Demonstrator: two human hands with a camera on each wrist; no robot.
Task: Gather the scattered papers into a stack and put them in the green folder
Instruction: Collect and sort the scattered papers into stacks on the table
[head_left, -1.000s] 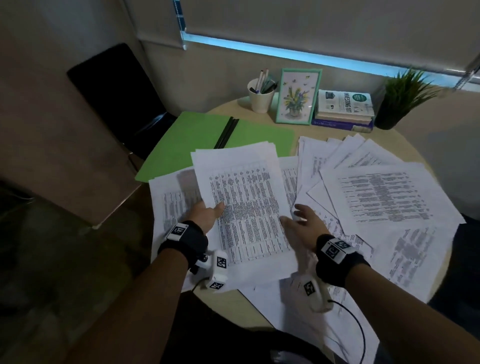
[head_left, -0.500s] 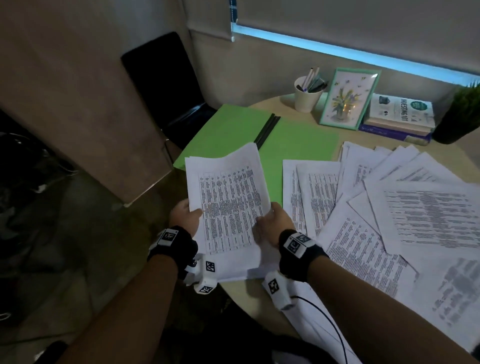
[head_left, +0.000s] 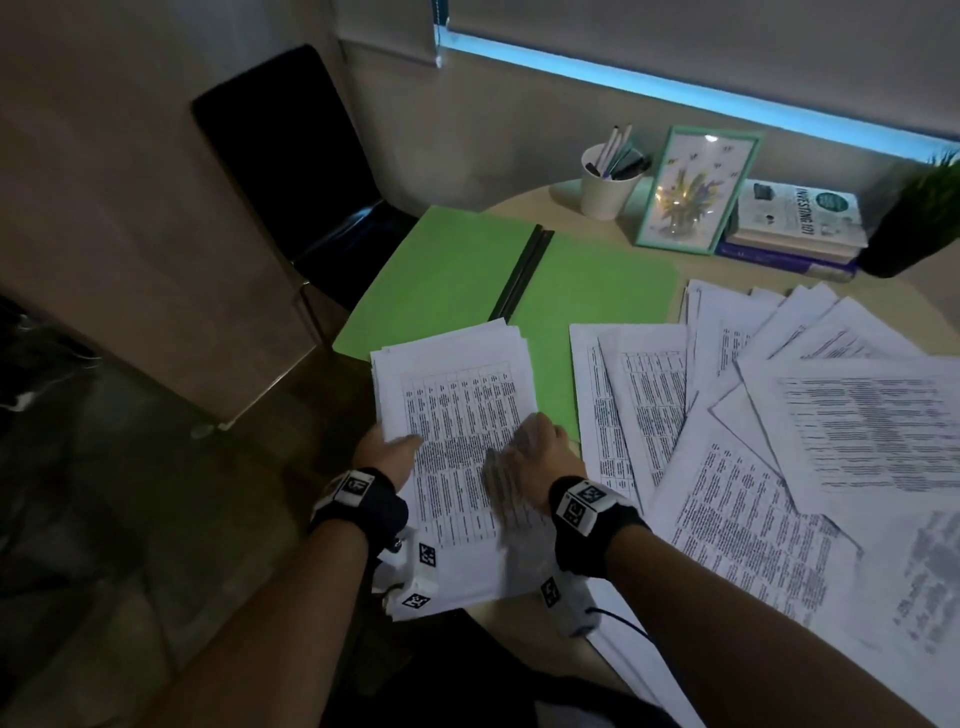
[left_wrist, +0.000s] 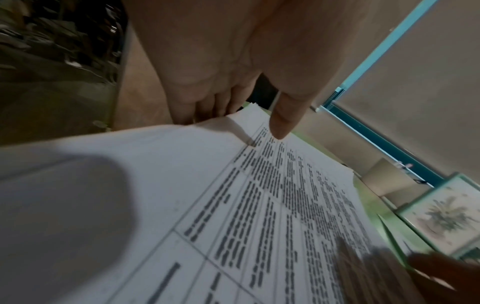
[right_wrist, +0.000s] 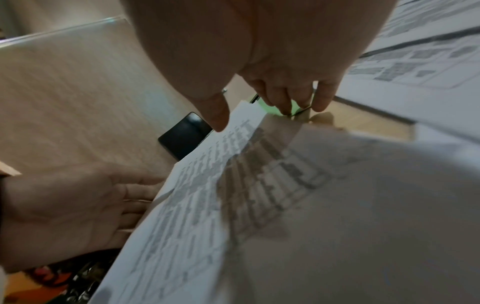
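Observation:
A stack of printed papers (head_left: 457, 415) lies slanted at the table's near-left edge, its far end over the open green folder (head_left: 452, 270). My left hand (head_left: 389, 449) grips the stack's left edge. In the left wrist view the left hand (left_wrist: 244, 123) has its thumb on top of the stack (left_wrist: 259, 205) and its fingers under it. My right hand (head_left: 537, 447) holds the right edge. Seen from the right wrist, the right hand (right_wrist: 257, 115) has its thumb over the sheets (right_wrist: 259, 205) and its fingers curled at their side. Several scattered papers (head_left: 779, 441) overlap to the right.
Along the back of the round table (head_left: 753, 267) stand a pen cup (head_left: 605, 189), a framed flower picture (head_left: 693, 192), stacked books (head_left: 795, 223) and a potted plant (head_left: 914, 223). A black chair (head_left: 291, 156) stands to the left, beyond the folder.
Both hands took up a stack from the table a second ago and held it raised. Now the stack is lower and flatter, with its far end over the folder.

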